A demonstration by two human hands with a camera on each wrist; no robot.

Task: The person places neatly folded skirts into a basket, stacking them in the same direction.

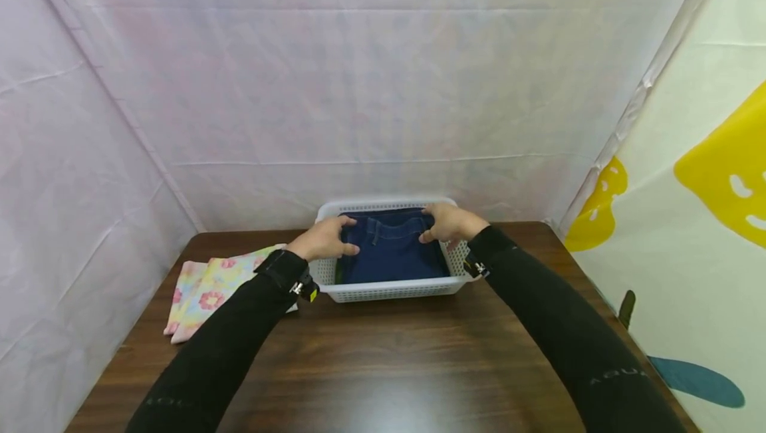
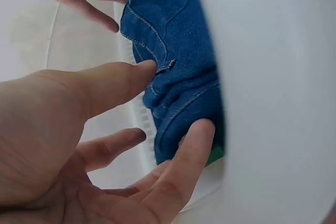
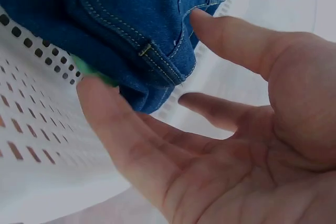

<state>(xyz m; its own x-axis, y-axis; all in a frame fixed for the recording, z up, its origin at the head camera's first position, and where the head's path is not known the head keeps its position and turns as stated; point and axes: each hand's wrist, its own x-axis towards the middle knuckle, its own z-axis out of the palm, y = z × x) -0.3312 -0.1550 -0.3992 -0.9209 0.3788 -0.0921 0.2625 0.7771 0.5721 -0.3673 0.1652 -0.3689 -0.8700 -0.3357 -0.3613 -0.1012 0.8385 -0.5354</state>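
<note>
Hands: left hand (image 1: 323, 239) and right hand (image 1: 451, 223), fingers relaxed, touching folded jeans (image 1: 391, 253) lying inside white basket (image 1: 389, 290) on counter (image 1: 389, 353); risk judged: loose fingertip contact could rumple the fold against basket walls.

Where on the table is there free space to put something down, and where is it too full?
The table is bare in front of the white basket, between the two sleeves, and at its right end. It is crowded at the basket: folded jeans fill it, with the left hand and right hand on them. The floral cloth covers the left back corner.
</note>
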